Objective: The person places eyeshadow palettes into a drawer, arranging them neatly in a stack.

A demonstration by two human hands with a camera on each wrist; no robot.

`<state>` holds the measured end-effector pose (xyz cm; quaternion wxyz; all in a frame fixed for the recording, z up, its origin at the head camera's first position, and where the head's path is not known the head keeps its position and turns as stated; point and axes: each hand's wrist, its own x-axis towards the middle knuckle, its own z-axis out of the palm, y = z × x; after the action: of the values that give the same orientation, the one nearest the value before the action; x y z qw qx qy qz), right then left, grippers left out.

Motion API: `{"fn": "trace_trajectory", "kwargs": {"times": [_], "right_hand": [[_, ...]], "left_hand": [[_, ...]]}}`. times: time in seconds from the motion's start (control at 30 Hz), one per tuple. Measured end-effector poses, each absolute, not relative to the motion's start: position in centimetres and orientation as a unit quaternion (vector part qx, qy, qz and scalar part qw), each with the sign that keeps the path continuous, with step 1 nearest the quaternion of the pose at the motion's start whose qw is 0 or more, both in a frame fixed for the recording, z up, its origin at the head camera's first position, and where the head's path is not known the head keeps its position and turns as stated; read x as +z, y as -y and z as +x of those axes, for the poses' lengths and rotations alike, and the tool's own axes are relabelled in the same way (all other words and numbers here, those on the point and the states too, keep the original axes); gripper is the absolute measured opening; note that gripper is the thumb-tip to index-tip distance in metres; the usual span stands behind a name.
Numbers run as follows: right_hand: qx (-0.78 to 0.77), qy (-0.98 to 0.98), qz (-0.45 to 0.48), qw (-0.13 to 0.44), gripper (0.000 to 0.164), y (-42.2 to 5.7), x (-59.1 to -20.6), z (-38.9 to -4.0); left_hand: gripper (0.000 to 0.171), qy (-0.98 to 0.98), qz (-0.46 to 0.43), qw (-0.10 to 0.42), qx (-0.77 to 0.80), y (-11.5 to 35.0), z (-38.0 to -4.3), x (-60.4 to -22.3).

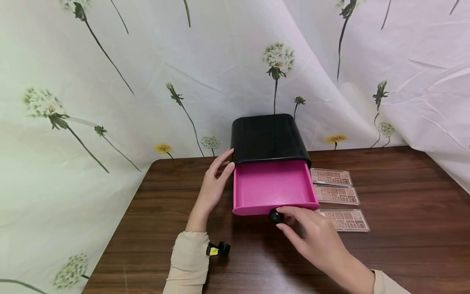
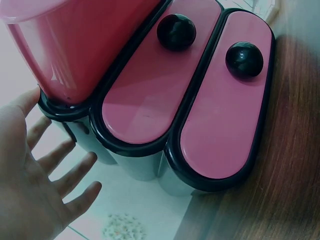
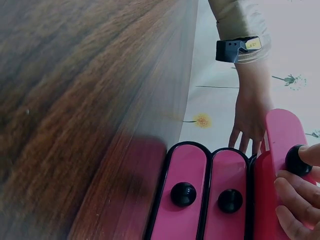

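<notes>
A black drawer cabinet with rounded sides stands at the back of the table. Its top pink drawer is pulled out, and no contents show inside. My right hand pinches the round black drawer knob between thumb and fingers. At the cabinet's left side is my left hand, its fingertips against the edge and its fingers spread in the left wrist view. Below the pulled-out one, two lower pink drawers with black knobs are closed, as the wrist views show.
Three clear-lidded makeup palettes lie in a column on the brown wooden table, right of the drawer. Behind the table hangs a white cloth printed with dandelions. A black wrist camera sits on the left sleeve.
</notes>
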<state>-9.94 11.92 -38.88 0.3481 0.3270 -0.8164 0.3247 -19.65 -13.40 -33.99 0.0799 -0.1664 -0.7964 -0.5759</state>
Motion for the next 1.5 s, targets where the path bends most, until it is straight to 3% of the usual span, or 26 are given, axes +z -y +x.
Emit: {"fn": "trace_trajectory", "kwargs": {"times": [0.2,0.47,0.63,0.97,1.1,1.27,1.5], "right_hand": [[0.314,0.831,0.326,0.323,0.039,-12.9,-38.8,-9.4],[0.307,0.799,0.365,0.367,0.036,-15.6,-39.2,-9.2],[0.306,0.793,0.38,0.365,0.039,-17.8,-39.6,-9.5],[0.307,0.822,0.389,0.282,0.039,-22.5,-41.1,-10.7],[0.32,0.828,0.389,0.245,0.031,-24.1,-41.6,-11.2],[0.298,0.861,0.359,0.204,0.054,-26.0,-42.0,-11.7],[0.262,0.88,0.348,0.188,0.063,-28.3,-42.8,-12.9]], "left_hand": [[0.045,0.794,-0.17,0.079,-0.578,13.4,-19.7,-34.0],[0.045,0.796,-0.169,0.074,-0.577,13.4,-19.8,-34.1],[0.045,0.796,-0.168,0.076,-0.577,13.5,-19.8,-34.0],[0.045,0.796,-0.163,0.071,-0.579,13.6,-19.7,-34.2],[0.045,0.795,-0.163,0.07,-0.58,13.7,-19.8,-34.3],[0.045,0.794,-0.163,0.071,-0.581,13.7,-19.8,-34.4],[0.045,0.795,-0.165,0.073,-0.579,13.7,-19.7,-34.3]]}}
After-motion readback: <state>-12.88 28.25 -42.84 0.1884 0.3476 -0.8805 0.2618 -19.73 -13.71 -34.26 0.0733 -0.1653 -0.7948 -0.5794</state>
